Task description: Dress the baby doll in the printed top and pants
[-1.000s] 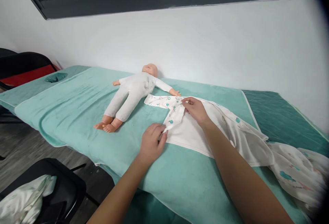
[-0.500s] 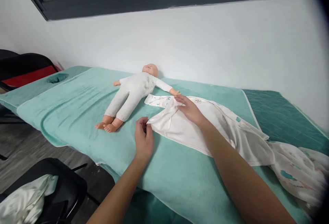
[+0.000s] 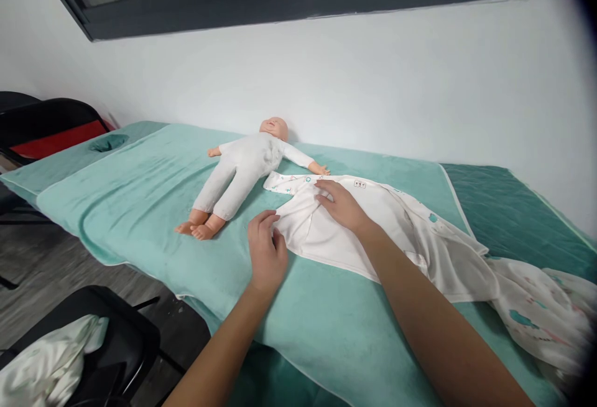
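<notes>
A white baby garment (image 3: 345, 245) with small coloured prints lies spread on the green bed cover, its front flap folded open. My right hand (image 3: 342, 206) rests on the upper part of the cloth, fingers stretched out. Beside the garment's left edge is my left hand (image 3: 267, 254), its thumb and fingers apart, close to the cloth; whether the fingertips touch it is hard to see. A baby doll (image 3: 247, 158) in a white suit lies on its back to the left, with one arm reaching toward the garment's printed sleeve (image 3: 282, 183).
The green cover (image 3: 140, 189) drapes over a long bed against a white wall, under a dark window frame (image 3: 280, 9). A bunched printed cloth (image 3: 545, 313) lies at the right. Black chairs stand at the left; one chair (image 3: 125, 332) bears a crumpled pale cloth (image 3: 51, 357).
My left fingers have opened from their pinch at the garment's left corner and shifted slightly right. That corner has drawn right. My right hand has slid a little down the cloth.
</notes>
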`<state>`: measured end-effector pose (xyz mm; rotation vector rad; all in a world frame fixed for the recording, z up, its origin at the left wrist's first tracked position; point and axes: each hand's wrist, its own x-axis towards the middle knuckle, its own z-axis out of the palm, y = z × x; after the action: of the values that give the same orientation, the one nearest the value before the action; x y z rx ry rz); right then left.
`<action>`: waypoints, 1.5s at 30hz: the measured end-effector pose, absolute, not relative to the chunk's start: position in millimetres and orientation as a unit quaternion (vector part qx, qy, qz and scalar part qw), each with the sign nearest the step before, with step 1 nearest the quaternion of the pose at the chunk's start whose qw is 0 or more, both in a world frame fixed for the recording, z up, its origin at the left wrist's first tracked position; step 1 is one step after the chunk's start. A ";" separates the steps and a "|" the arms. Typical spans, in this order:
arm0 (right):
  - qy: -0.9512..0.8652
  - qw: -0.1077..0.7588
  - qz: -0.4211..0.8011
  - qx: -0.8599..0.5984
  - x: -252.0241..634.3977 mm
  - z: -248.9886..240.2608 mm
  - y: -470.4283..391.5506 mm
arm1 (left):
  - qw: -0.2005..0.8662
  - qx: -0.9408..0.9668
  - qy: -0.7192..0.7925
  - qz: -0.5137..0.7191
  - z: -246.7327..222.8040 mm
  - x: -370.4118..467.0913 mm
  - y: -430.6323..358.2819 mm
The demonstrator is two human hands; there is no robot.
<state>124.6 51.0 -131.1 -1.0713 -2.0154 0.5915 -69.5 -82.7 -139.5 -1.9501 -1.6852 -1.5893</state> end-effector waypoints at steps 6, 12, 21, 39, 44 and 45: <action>-0.794 0.406 0.158 -0.423 126.8 -130.9 52.3 | 0.053 -0.698 -0.543 -0.464 -140.8 -66.5 -82.3; -0.800 0.357 0.114 -0.468 129.2 -131.7 52.3 | 0.041 -0.721 -0.557 -0.410 -139.5 -63.4 -82.3; -0.816 0.308 0.117 -0.476 129.1 -133.6 51.1 | 0.051 -0.732 -0.564 -0.379 -141.8 -62.8 -82.4; -0.777 0.355 0.151 -0.498 144.1 -116.8 32.9 | 0.076 -0.728 -0.552 -0.400 -144.0 -66.0 -81.1; -0.665 0.453 0.148 -0.575 224.3 -104.7 15.3 | 0.085 -0.723 -0.553 -0.405 -145.3 -66.4 -78.7; -0.629 0.477 0.150 -0.595 245.4 -104.7 10.3 | 0.087 -0.723 -0.554 -0.403 -145.5 -66.4 -78.3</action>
<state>245.4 10.3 -104.7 -1.4537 -1.5362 0.3675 -66.4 -78.3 -145.5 -2.1524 -1.6509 -1.2013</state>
